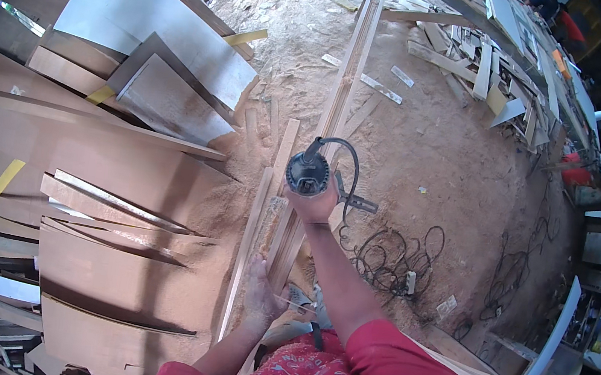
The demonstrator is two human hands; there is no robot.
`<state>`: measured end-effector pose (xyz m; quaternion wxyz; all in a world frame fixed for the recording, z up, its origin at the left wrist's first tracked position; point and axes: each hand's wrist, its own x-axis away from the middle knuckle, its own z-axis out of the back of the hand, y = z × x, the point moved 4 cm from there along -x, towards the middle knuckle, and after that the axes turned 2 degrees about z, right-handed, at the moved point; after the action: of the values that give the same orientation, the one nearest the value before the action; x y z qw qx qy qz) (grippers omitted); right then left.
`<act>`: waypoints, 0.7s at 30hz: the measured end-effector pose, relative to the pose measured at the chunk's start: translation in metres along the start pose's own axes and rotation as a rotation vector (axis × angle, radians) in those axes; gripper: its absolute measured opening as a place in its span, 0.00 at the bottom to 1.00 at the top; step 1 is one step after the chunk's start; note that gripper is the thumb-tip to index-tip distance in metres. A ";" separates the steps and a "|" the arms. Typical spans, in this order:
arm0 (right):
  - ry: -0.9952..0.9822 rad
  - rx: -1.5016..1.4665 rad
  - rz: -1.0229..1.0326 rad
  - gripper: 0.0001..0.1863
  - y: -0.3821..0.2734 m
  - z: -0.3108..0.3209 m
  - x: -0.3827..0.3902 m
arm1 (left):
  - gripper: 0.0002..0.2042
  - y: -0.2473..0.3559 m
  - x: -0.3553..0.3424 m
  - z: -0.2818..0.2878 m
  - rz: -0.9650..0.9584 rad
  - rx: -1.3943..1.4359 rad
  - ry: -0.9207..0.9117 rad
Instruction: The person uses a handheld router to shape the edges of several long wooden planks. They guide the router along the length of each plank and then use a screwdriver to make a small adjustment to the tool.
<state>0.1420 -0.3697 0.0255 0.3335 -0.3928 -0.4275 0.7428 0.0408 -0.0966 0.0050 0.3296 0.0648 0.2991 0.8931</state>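
A black handheld router [308, 173] stands on a long grooved wooden piece [344, 87], its cord looping up from the top and down to the right. My right hand [316, 203] is closed around the router's body, its fingers partly hidden. Nearer my body, my left hand [261, 292], dusty with sawdust, lies along the left side of the grooved wood, fingers stretched forward. A narrow wooden strip [246, 249] runs just left of that hand. Beside the router, a dark flat bar [359, 203] sticks out to the right.
Sheets and boards [106, 276] lean in stacks along the left. A tangled black cable [396, 265] lies on the sawdust-covered floor [458, 201] to the right. Scrap wood [483, 67] is heaped at the far right, and a few offcuts [382, 88] lie beside the long piece.
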 end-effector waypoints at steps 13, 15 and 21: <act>0.074 -0.078 -0.001 0.29 0.061 -0.030 -0.187 | 0.54 -0.004 -0.002 -0.003 0.025 0.079 -0.038; 0.062 -0.070 0.024 0.25 0.069 -0.038 -0.217 | 0.54 -0.006 0.003 0.000 0.039 0.084 -0.070; 0.111 -0.065 0.051 0.27 0.085 -0.047 -0.279 | 0.54 -0.010 0.008 -0.007 0.173 0.105 -0.200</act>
<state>0.3004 -0.6195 0.0171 0.3246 -0.4550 -0.4220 0.7138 0.0380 -0.0885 -0.0073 0.2755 0.1963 0.3045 0.8904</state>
